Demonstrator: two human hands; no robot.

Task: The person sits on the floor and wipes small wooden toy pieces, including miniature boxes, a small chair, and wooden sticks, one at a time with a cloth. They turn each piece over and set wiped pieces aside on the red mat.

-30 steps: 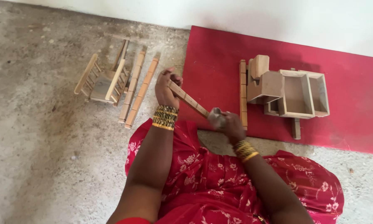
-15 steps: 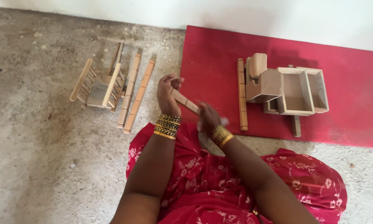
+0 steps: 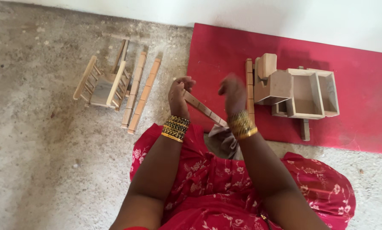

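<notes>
My left hand grips the upper end of a flat wooden slat, which slants down to the right over my lap. Raised beside the slat's lower half is my right hand, blurred by motion; its fingers cannot be made out. A grey cloth lies crumpled just below the slat's lower end, at my right wrist. Whether the right hand holds it is unclear. Both wrists carry gold and dark bangles.
On the concrete floor to the left lie a small railed wooden frame and two turned wooden rods. A red mat to the right bears a wooden box assembly, a long slat and a short peg.
My right hand has lifted from the slat's lower end up toward its middle. The left hand kept its grip and the slat tilted slightly.
</notes>
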